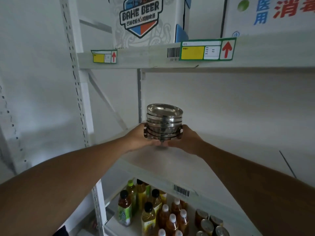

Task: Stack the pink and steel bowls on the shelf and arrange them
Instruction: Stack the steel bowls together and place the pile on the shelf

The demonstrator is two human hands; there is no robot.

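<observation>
A stack of several steel bowls (pixel 164 122) is held between both hands over the white middle shelf (pixel 196 164). My left hand (pixel 139 136) grips the stack's left side and base. My right hand (pixel 185 138) grips its right side and base. The fingertips of both hands meet under the lowest bowl. I cannot tell whether the stack touches the shelf surface. No pink bowl is in view.
The upper shelf (pixel 153 58) carries a beer carton (pixel 144 21) and a white box (pixel 272 16), with label tags on its front edge. Below the middle shelf stand several drink bottles (pixel 150 208) and jars (pixel 209 222). A perforated white upright (pixel 75 82) runs down the left.
</observation>
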